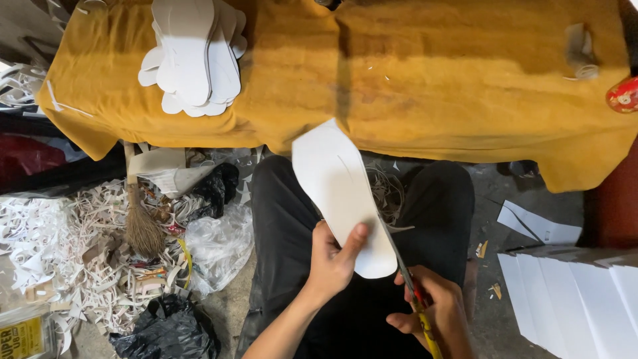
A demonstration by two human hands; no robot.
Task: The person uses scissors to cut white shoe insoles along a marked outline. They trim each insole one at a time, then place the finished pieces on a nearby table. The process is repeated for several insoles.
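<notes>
My left hand (334, 258) grips a white sole-shaped sheet of card (336, 183) by its lower end, thumb on top, holding it up over my lap. My right hand (433, 311) is closed on a pair of scissors (407, 279) with red and yellow handles. The blades run up along the right edge of the card, where a thin strip of trimmed card (397, 229) curls away. I sit with black trousers (286, 219) in front of a low table under a mustard-yellow cloth (432, 86).
A stack of cut white sole shapes (196, 56) lies on the cloth at the upper left. White card sheets (578, 299) are piled at the right. Paper offcuts (53, 246), a small broom (141, 223) and plastic bags (219, 246) litter the floor at the left.
</notes>
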